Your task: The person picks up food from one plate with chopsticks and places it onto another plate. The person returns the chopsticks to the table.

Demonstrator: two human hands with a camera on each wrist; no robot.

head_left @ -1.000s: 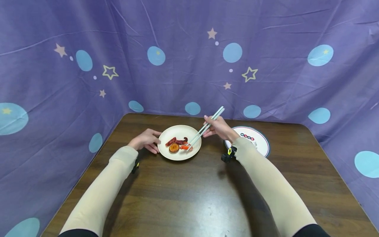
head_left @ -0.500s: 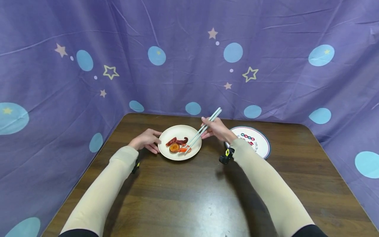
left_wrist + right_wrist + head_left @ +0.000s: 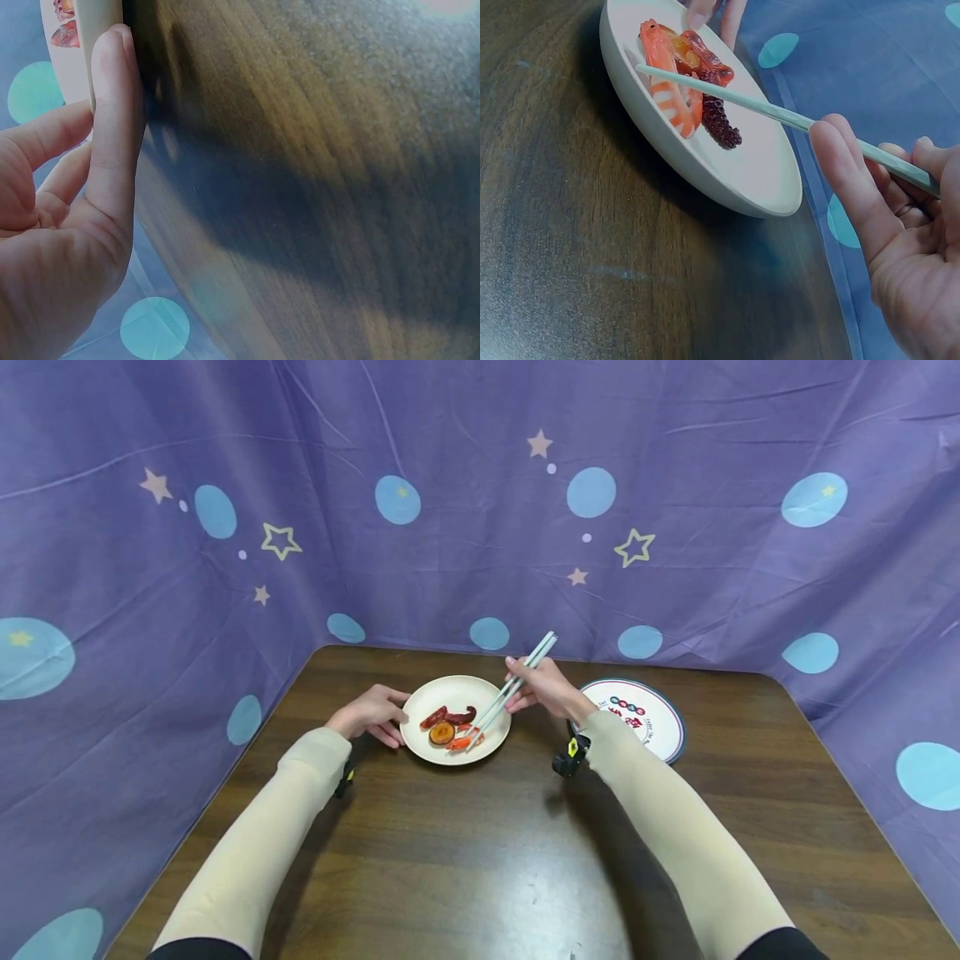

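A cream plate (image 3: pixel 450 689) stands on the table with toy-like food on it. My left hand (image 3: pixel 371 713) holds its left rim, thumb and fingers pinching the edge in the left wrist view. My right hand (image 3: pixel 546 687) grips pale green chopsticks (image 3: pixel 539 652), slanting down to the plate's front right. Their tips lie over an orange-and-white striped shrimp (image 3: pixel 676 110); one stick crosses it in the right wrist view. Beside the shrimp are a dark red octopus tentacle (image 3: pixel 718 124), a round orange-brown slice (image 3: pixel 442 733) and a long red piece (image 3: pixel 433 718).
A white plate (image 3: pixel 660 717) with a blue rim and red print stands to the right, partly behind my right wrist and sleeve. The brown wooden table (image 3: pixel 480 843) ends at a purple curtain (image 3: pixel 480 560) behind and at the sides.
My right hand has moved slightly left with the chopsticks. The shrimp has shifted a little left and toward me on the plate. My left hand has stayed at the rim.
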